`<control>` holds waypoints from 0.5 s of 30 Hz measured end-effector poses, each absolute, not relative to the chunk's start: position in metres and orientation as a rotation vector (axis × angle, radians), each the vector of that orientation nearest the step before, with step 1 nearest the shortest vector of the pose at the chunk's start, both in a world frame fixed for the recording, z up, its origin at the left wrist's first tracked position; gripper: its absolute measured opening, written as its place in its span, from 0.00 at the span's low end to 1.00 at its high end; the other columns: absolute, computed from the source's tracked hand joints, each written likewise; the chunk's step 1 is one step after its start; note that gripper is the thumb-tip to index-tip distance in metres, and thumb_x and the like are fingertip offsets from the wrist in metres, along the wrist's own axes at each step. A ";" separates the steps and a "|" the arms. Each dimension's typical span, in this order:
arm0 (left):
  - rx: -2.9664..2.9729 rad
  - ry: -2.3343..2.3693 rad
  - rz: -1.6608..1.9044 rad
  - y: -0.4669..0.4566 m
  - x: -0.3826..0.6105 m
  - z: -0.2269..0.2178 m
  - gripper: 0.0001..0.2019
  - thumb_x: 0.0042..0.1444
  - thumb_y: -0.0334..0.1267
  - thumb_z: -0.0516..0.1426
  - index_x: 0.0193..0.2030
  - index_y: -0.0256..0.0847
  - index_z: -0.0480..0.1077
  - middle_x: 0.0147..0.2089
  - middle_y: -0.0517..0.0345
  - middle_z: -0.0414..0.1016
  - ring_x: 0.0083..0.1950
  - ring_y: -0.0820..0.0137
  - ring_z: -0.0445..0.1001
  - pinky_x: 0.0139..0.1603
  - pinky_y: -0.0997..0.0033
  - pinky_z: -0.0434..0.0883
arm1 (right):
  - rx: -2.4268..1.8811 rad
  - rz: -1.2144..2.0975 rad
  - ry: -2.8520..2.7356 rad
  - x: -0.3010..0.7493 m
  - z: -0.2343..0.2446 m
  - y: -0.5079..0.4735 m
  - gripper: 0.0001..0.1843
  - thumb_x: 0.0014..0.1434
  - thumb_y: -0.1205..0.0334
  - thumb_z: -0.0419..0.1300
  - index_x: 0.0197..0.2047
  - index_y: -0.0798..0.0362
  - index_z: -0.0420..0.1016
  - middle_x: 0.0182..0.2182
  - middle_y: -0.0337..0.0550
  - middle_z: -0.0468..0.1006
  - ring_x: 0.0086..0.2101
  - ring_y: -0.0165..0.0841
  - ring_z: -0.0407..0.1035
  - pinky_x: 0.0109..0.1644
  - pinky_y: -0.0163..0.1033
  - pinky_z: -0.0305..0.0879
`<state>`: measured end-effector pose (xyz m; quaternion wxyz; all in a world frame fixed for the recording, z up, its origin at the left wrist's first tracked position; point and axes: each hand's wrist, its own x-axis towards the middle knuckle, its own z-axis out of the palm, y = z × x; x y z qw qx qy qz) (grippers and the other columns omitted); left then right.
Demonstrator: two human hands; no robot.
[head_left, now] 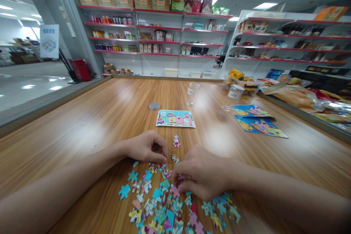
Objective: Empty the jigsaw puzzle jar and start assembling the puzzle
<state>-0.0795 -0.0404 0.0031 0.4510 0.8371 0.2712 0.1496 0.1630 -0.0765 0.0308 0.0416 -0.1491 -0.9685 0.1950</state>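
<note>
Loose jigsaw puzzle pieces [160, 214] lie in a scattered pile on the wooden table [82, 117]. My right hand [201, 172] reaches into the pile, thumb and index finger closed around a pink puzzle piece [175, 191]. At the pile's far left edge rests my left hand [148, 147], its fingers curled with the thumb against the fingertips; anything between them is hidden. Between and beyond the hands are a small pink puzzle piece with a face [176, 141] and another multicoloured piece [174, 158]. Farther back lies a cartoon picture card [176, 119].
A silver lid [154, 106] sits left of the card. Behind stand a clear jar [193, 95] and a second jar with a lid [233, 97]. Blue cartoon sheets [259, 122] lie at right, near a plastic bin with yellow toy vehicles [241, 80]. Stocked shelves [159, 27] line the back.
</note>
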 end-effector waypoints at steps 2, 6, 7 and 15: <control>2.085 0.667 0.402 -0.040 -0.079 0.002 0.12 0.57 0.42 0.63 0.35 0.32 0.78 0.27 0.56 0.73 0.26 0.75 0.66 0.26 0.78 0.61 | -0.467 0.616 -2.973 0.162 0.031 -0.076 0.09 0.52 0.67 0.67 0.39 0.51 0.79 0.26 0.35 0.81 0.24 0.28 0.72 0.27 0.32 0.56; 2.115 0.648 0.505 -0.038 -0.078 0.001 0.11 0.58 0.40 0.63 0.34 0.32 0.77 0.28 0.55 0.72 0.28 0.75 0.66 0.26 0.78 0.61 | -0.477 0.648 -2.967 0.162 0.031 -0.074 0.10 0.52 0.67 0.67 0.40 0.52 0.78 0.27 0.35 0.81 0.25 0.28 0.72 0.28 0.32 0.56; 2.116 0.646 0.520 -0.038 -0.078 0.001 0.10 0.58 0.40 0.63 0.34 0.31 0.77 0.28 0.55 0.72 0.28 0.75 0.65 0.26 0.78 0.60 | -0.478 0.645 -2.969 0.162 0.031 -0.074 0.10 0.52 0.67 0.67 0.40 0.52 0.78 0.27 0.35 0.81 0.25 0.28 0.72 0.28 0.32 0.56; 2.112 0.632 0.544 -0.037 -0.078 0.001 0.10 0.58 0.39 0.63 0.35 0.31 0.77 0.29 0.55 0.72 0.28 0.76 0.65 0.27 0.79 0.61 | -0.468 0.560 -2.976 0.163 0.032 -0.077 0.13 0.57 0.65 0.63 0.46 0.48 0.78 0.25 0.36 0.79 0.24 0.27 0.69 0.28 0.33 0.54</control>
